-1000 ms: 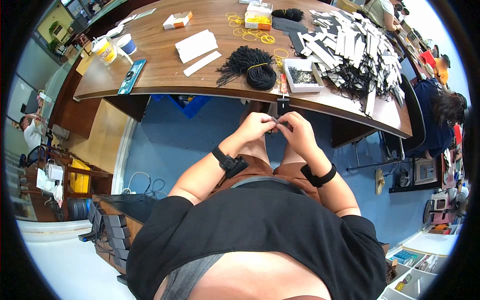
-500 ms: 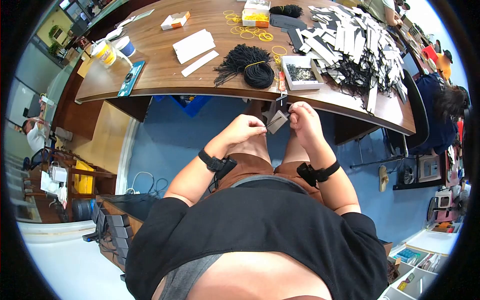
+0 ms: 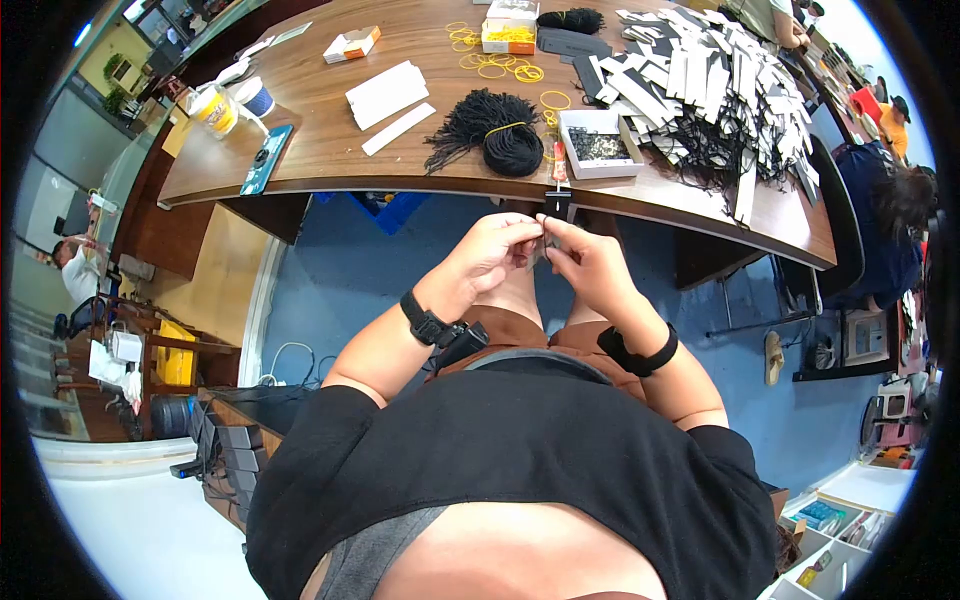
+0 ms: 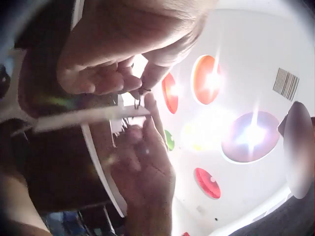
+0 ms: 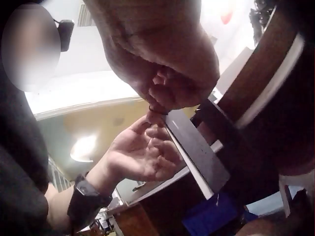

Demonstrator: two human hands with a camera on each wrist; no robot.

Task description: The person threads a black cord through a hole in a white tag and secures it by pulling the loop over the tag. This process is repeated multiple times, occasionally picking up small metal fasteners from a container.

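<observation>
At the table's front edge, my left hand point(image 3: 490, 258) and right hand point(image 3: 590, 268) meet at the fingertips. Between them is a flat card tag point(image 5: 199, 150), grey on its broad face with a pale edge, tilted downward in the right wrist view. My right fingers pinch the tag near its upper end. A thin dark cord point(image 4: 138, 102) loops at that end, and my left thumb and fingertips pinch it. Just beyond the hands, a black clamp point(image 3: 557, 203) is fixed at the table edge, below a small red-and-white piece point(image 3: 559, 165).
On the wooden table point(image 3: 310, 110) lie a banded bundle of black cords point(image 3: 512, 150), a white box point(image 3: 605, 171) of small dark pieces, and a large heap of white and black tags point(image 3: 690, 90). Yellow rubber bands point(image 3: 500, 68), white cards point(image 3: 387, 95) and a teal phone-like object point(image 3: 266, 160) lie farther about.
Half a second ago my hands were apart, the tag showing between them and the cord stretched toward my left hand. Now they have come back together, fingertips close over the tag's end.
</observation>
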